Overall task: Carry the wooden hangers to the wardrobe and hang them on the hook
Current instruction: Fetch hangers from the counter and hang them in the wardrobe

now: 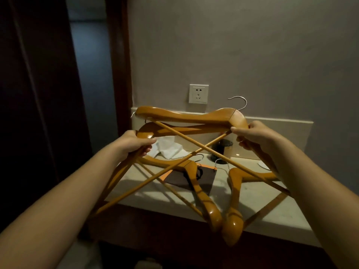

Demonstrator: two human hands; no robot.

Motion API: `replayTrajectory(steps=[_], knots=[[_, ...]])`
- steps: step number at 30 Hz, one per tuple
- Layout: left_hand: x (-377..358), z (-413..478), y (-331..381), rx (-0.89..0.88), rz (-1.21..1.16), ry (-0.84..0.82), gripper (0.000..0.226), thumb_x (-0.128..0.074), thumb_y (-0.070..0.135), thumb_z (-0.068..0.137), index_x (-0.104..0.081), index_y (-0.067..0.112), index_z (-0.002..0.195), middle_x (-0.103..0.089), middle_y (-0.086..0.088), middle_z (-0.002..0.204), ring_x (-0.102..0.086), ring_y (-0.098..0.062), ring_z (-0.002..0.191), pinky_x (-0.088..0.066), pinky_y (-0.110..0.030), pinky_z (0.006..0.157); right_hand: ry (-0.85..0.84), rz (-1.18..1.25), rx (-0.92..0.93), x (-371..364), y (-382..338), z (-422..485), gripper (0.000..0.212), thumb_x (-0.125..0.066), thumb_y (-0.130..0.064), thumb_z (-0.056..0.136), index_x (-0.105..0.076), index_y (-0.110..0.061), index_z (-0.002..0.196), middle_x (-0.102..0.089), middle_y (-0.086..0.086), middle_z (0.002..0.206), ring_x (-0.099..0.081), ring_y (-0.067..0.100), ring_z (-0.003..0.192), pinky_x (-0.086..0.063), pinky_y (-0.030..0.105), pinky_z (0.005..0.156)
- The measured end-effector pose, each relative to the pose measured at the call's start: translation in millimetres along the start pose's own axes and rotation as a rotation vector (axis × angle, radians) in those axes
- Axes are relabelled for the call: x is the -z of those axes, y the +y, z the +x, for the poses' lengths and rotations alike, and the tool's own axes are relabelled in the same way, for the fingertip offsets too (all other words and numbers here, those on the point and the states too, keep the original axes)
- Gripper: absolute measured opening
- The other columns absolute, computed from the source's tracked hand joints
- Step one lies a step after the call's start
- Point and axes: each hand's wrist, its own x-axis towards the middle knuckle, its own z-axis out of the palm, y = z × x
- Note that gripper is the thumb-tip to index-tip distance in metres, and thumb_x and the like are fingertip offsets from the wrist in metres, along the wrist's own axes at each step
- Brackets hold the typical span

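a: where are the glossy honey-coloured wooden hangers (186, 117) at present?

b: they are held up in a crossed tangle above the pale stone table (272, 206), in front of the grey wall with its white socket (198, 93). the left hand (136, 143) is clenched on the curved end of one hanger, and the right hand (250, 134) is closed round the shoulder of another, just below its silver wire hook (240, 102). no wardrobe or hanging hook can be made out.

a: what could go wrong?

b: the thin cross bars are interlocked, so a hanger could be dragged loose and dropped if the hands are pulled apart. the low-hanging ends could be knocked against the table edge, or the crumpled white cloth (171, 148) and small dark round container (222, 150) swept off.
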Motion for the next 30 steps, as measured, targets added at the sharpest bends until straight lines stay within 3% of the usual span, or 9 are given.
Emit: replayTrajectory(steps=[6,14,17,22,30], knots=[[33,-94,-20,-0.008,-0.019,0.293,0.032,-0.067,0.025,0.083,-0.052,0.012,0.108,-0.063,-0.008,0.081,-0.06,-0.016,0.065,-0.052,-0.025,0.059,-0.185,0.115,0.117,-43,-35,-40,0.023,-0.06,-0.03,0.087,-0.056,-0.008,0.085,-0.058,0.007,0.078,-0.057,0.015,0.066,-0.045,0.022,0.055],[95,-214,-75,0.08,-0.121,0.647,0.02,-0.067,0.022,0.083,-0.055,0.017,0.098,-0.064,-0.005,0.086,-0.059,-0.011,0.066,-0.049,-0.021,0.053,-0.54,0.213,0.164,-135,-81,-96,0.023,-0.065,-0.032,0.084,-0.062,-0.008,0.084,-0.059,0.005,0.072,-0.056,0.012,0.058,-0.048,0.021,0.052],[119,-250,-107,0.154,-0.179,0.732,0.018,-0.069,0.022,0.082,-0.059,0.014,0.095,-0.066,-0.006,0.082,-0.06,-0.012,0.064,-0.048,-0.023,0.052,-0.688,0.258,0.135,-184,-88,-118,0.025,-0.065,-0.03,0.084,-0.061,-0.006,0.092,-0.057,0.006,0.074,-0.054,0.011,0.059,-0.048,0.017,0.045],[146,-305,-168,0.271,-0.224,0.836,0.014,-0.068,0.019,0.082,-0.063,0.012,0.093,-0.065,-0.005,0.077,-0.059,-0.01,0.059,-0.048,-0.018,0.046,-0.872,0.302,0.039,-264,-86,-154,0.03,-0.064,-0.031,0.085,-0.065,-0.004,0.098,-0.056,0.008,0.081,-0.054,0.013,0.066,-0.047,0.021,0.057],[161,-385,-282,0.519,-0.351,0.957,0.008,-0.063,0.013,0.086,-0.062,0.006,0.089,-0.063,-0.007,0.071,-0.056,-0.012,0.057,-0.048,-0.016,0.045,-1.068,0.262,-0.111,-376,-51,-221,0.021,-0.062,-0.029,0.087,-0.066,-0.009,0.08,-0.056,0.004,0.07,-0.053,0.013,0.062,-0.044,0.023,0.06]])
